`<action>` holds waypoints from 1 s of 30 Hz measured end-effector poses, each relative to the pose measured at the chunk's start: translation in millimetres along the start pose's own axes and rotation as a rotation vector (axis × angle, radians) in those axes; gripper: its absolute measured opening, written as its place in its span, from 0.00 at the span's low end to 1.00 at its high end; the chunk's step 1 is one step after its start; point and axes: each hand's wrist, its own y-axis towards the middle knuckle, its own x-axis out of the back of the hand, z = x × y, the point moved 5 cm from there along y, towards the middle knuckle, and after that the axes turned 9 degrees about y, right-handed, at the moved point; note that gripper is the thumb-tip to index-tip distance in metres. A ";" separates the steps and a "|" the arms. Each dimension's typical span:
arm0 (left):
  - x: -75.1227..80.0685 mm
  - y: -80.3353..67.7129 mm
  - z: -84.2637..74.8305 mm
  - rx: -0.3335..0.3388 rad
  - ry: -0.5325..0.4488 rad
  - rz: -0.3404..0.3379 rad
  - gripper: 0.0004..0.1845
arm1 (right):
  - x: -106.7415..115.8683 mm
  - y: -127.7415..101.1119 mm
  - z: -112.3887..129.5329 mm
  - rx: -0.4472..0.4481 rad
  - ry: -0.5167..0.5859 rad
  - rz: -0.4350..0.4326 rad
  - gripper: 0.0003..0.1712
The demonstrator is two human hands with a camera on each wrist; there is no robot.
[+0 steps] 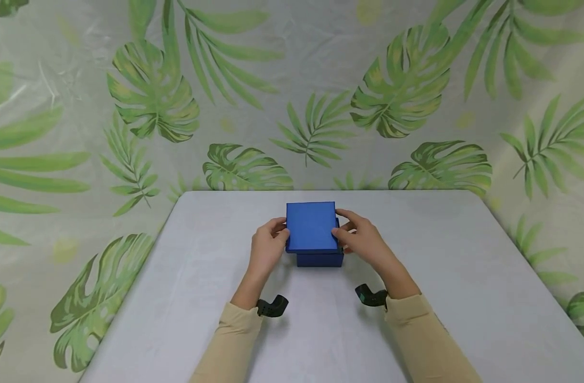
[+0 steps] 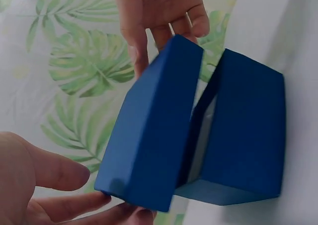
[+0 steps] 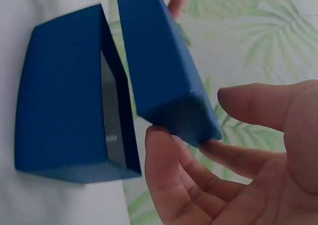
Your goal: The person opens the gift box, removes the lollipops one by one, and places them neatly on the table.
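Observation:
A blue box lid (image 1: 312, 226) is held level above an open blue box base (image 1: 319, 260) that stands on the table. In the left wrist view a gap shows between the lid (image 2: 154, 130) and the base (image 2: 248, 130). My left hand (image 1: 266, 244) holds the lid's left side, fingertips against its end and thumb near the top edge. On the opposite side my right hand (image 1: 365, 239) holds the lid by its edge with curled fingers. The right wrist view shows a pale inner wall (image 3: 110, 115) of the base; most of its inside is hidden.
The white table (image 1: 215, 330) extends around the box on all sides. Behind it hangs a leaf-patterned curtain (image 1: 320, 69). A dark wrist device (image 1: 273, 306) sits at the left wrist, and a similar wrist device (image 1: 371, 296) at the right.

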 end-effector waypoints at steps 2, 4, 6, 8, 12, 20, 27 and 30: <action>7.3 -1.8 -2.9 0.000 0.034 -0.021 0.19 | -6.6 0.3 4.0 0.008 0.013 0.001 0.38; 14.0 -4.1 -4.6 0.003 0.051 -0.037 0.20 | -13.7 0.7 6.4 0.005 0.027 -0.003 0.39; 19.2 -6.7 -4.8 0.008 0.056 -0.046 0.20 | -21.1 1.0 7.7 -0.003 0.036 -0.012 0.39; 23.5 -10.1 -4.2 0.011 0.058 -0.055 0.21 | -28.8 0.8 8.9 -0.012 0.039 -0.016 0.39; 31.6 -16.9 -1.4 0.007 0.058 -0.100 0.23 | -43.8 -0.5 15.0 0.003 0.048 -0.006 0.40; 57.3 -27.2 9.3 0.040 0.053 -0.239 0.23 | -67.9 -0.1 33.4 0.054 0.089 -0.010 0.37; 79.8 -33.1 15.3 0.044 0.004 -0.280 0.21 | -85.1 2.9 43.4 0.094 0.138 0.001 0.38; 87.2 -35.5 21.0 0.056 -0.028 -0.294 0.22 | -93.5 3.1 46.0 0.111 0.149 0.019 0.39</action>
